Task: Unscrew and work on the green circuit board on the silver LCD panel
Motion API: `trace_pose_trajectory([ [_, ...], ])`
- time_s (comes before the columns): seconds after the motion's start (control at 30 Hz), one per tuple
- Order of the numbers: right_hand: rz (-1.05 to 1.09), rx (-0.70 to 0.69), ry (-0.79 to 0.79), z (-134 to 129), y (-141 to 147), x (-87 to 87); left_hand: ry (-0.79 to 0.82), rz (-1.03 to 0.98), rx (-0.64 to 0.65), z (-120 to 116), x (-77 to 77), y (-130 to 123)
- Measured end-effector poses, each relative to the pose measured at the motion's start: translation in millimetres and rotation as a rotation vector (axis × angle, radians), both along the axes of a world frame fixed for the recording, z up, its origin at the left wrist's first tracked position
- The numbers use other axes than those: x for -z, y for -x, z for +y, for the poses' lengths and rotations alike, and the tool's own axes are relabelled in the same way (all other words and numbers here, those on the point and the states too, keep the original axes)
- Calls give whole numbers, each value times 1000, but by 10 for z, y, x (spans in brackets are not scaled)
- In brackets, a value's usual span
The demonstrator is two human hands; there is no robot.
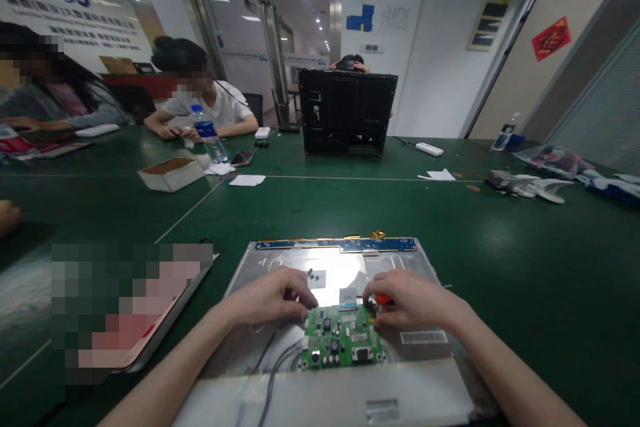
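In front of me lies a flat metal-backed display panel [345, 267]. A green circuit board [340, 340] rests on it, with a flat ribbon cable [349, 298] at its upper edge and grey wires [274, 363] at its left. My left hand [275, 297] is closed, its thumb and forefinger at the board's upper left corner. Closed at the upper right corner, my right hand [407, 300] pinches a small red-handled tool [383, 298]; its tip is hidden and its kind unclear. Small dark parts [314, 275] lie on the panel just beyond my left hand.
A blue circuit strip [335, 245] runs along the panel's far edge. To the left is a blurred tablet-like object [165, 320]. Farther off stand an open box [173, 175], a water bottle [209, 137] and a black monitor housing [349, 113]. Several people sit around the green table [525, 267].
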State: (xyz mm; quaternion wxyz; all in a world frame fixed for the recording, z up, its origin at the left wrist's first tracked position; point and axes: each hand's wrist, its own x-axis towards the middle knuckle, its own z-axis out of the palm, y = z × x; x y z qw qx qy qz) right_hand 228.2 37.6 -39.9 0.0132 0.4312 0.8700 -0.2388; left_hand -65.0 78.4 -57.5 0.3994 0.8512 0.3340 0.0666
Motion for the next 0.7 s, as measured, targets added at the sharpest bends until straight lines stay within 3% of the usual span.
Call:
trace_pose_trajectory([
  [0.23,-56,21,-41,23,-34,-27,6,-15,-8,3,5,-16],
  [0.37,-141,185,-138,75,-68,-39,16,-17,-15,7,12,16],
  [0.47,-220,365,-213,104,-92,-10,3,-19,-95,32,10,62],
  [0.57,-282,506,-246,120,-122,50,-159,6,-249,87,22,102],
  [0.7,-331,599,-227,144,-154,138,-513,69,-385,181,149,154],
])
